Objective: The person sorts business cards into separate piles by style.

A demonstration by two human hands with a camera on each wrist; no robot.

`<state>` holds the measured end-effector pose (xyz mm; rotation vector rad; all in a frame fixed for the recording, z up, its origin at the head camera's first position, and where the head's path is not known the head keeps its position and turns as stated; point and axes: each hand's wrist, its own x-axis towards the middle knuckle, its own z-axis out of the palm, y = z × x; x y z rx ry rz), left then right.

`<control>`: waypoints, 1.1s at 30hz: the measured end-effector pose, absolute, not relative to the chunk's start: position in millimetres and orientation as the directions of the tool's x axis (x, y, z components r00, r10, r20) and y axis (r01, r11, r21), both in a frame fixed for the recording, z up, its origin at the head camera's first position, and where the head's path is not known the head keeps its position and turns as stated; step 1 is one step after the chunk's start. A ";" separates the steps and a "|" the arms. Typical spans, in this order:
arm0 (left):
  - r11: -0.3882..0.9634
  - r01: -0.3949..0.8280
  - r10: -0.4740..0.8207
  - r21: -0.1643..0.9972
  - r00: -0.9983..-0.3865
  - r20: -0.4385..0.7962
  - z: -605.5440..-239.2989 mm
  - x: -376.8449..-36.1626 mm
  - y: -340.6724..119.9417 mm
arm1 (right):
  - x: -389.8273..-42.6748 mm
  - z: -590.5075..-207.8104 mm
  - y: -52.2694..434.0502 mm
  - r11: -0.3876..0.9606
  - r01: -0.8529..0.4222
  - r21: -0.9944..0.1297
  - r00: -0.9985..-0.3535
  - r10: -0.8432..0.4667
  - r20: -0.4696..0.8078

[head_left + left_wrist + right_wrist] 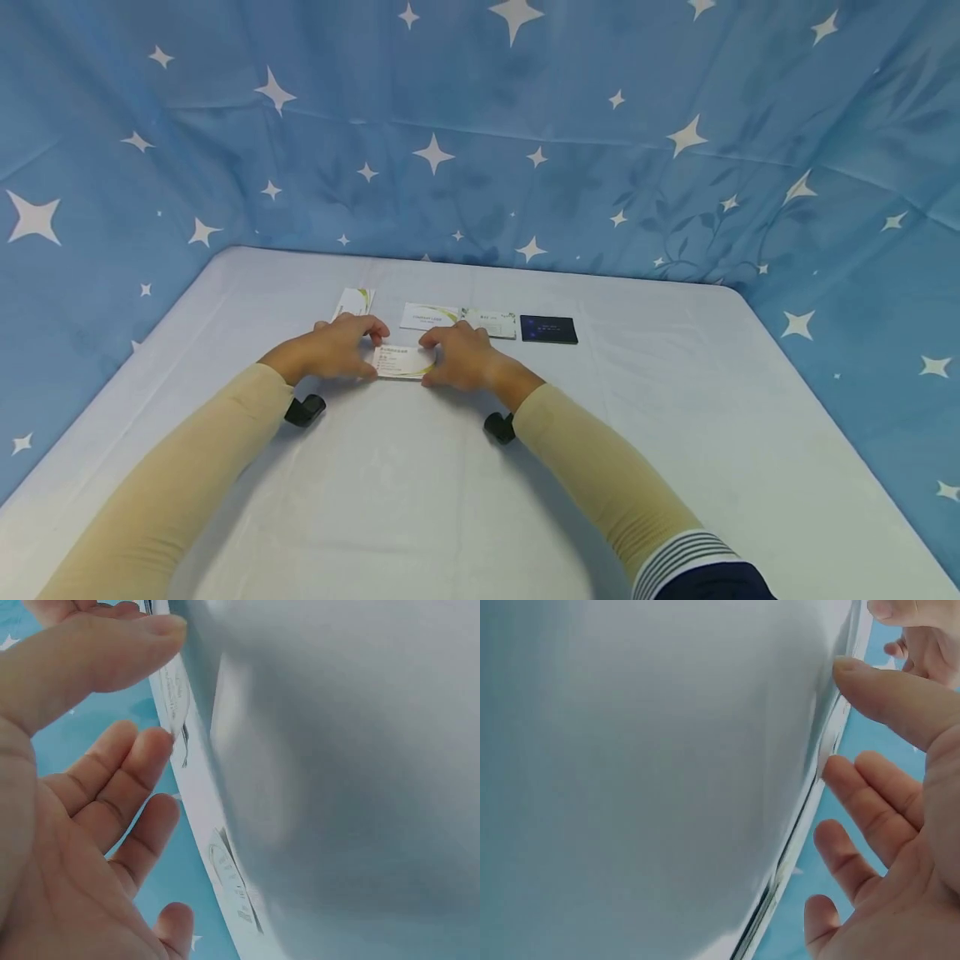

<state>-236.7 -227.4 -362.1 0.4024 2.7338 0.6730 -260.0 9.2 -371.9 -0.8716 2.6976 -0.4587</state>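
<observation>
A small stack of white business cards (403, 362), printed with dark text and a yellow-green curve, lies on the white table between my hands. My left hand (335, 345) holds its left end, thumb by the near corner and index finger by the far edge. At the right end, my right hand (467, 357) pinches the stack between thumb and bent index finger. In the left wrist view the stack (175, 694) appears edge-on between thumb and fingers. The right wrist view shows its thin edge (828, 739) beside the fingertips.
Behind my left hand lies another white card stack (352, 302), partly hidden. Further right, in a row, are a white card stack (429, 316), a leaf-patterned one (491, 323) and a dark one (549, 329). A blue star-patterned curtain (480, 150) hangs behind the table (465, 492).
</observation>
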 end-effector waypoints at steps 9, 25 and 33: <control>0.836 0.214 0.338 0.506 -0.926 -0.167 -354.9 -260.4 -219.1 | -281.0 -364.6 17.9 0.781 -0.403 -0.477 -0.834 -0.528 -0.159; 0.845 0.138 0.259 0.516 -0.951 -0.169 -365.9 -306.3 -205.8 | -318.7 -367.3 16.7 0.829 -0.302 -0.471 -0.893 -0.418 -0.163; 0.850 0.106 0.242 0.516 -0.949 -0.203 -368.1 -314.1 -202.5 | -327.1 -370.0 16.4 0.850 -0.308 -0.428 -0.886 -0.420 -0.196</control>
